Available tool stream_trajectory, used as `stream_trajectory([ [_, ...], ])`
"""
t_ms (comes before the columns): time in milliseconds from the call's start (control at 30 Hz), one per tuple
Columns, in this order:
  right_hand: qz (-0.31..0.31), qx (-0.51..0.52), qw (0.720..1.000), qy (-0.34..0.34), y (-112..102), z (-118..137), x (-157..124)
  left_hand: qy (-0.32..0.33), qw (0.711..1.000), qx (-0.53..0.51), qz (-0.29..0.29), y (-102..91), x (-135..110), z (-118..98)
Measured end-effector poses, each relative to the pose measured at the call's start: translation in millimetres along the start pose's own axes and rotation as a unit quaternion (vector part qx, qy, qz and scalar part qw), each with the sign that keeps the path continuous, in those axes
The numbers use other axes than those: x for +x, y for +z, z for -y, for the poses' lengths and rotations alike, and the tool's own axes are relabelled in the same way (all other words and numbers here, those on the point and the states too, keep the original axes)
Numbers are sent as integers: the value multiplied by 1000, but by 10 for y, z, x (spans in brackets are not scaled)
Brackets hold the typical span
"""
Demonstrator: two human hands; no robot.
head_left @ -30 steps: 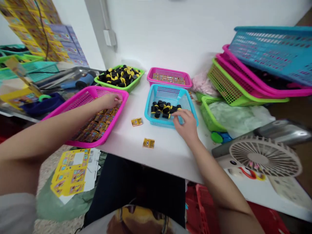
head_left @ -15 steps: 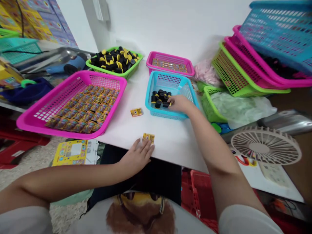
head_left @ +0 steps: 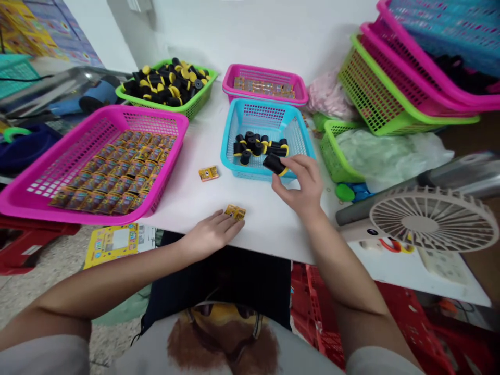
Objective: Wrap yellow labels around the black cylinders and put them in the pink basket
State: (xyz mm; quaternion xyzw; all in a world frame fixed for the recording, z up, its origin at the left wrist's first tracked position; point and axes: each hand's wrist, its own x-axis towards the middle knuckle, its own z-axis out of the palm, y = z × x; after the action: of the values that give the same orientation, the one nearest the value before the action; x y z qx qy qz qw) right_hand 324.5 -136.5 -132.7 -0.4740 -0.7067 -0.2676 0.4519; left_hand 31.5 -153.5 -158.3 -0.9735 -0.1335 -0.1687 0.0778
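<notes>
My right hand [head_left: 301,183] pinches a black and yellow roller [head_left: 274,164] just above the near rim of the blue basket [head_left: 266,119], which holds several more rollers. My left hand [head_left: 211,233] rests on the white table [head_left: 269,224] near its front edge, its fingertips closed on a small yellow sticker packet [head_left: 235,212]. A second yellow packet [head_left: 208,173] lies loose on the table between the baskets.
A large pink basket [head_left: 50,172] of packets stands at left, a green basket [head_left: 191,104] of rollers and a small pink basket [head_left: 264,86] behind. Stacked baskets [head_left: 394,83] lean at right. A white fan [head_left: 432,219] lies at the near right.
My right hand has lifted a roller out of the blue basket toward me. My left hand came from the large pink basket to the front edge and took hold of the near packet.
</notes>
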Motion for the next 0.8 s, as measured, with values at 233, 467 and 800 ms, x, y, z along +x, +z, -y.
stream_trajectory([
  [233,31,-14,999,25,19,-20,-20,-125,984,-113,52,-98,111,77],
  [467,53,22,996,71,0,-33,-31,-133,965,-225,-23,-271,252,243],
  [800,-57,217,953,202,61,-36,-7,-181,870,-424,-177,-247,1202,687],
])
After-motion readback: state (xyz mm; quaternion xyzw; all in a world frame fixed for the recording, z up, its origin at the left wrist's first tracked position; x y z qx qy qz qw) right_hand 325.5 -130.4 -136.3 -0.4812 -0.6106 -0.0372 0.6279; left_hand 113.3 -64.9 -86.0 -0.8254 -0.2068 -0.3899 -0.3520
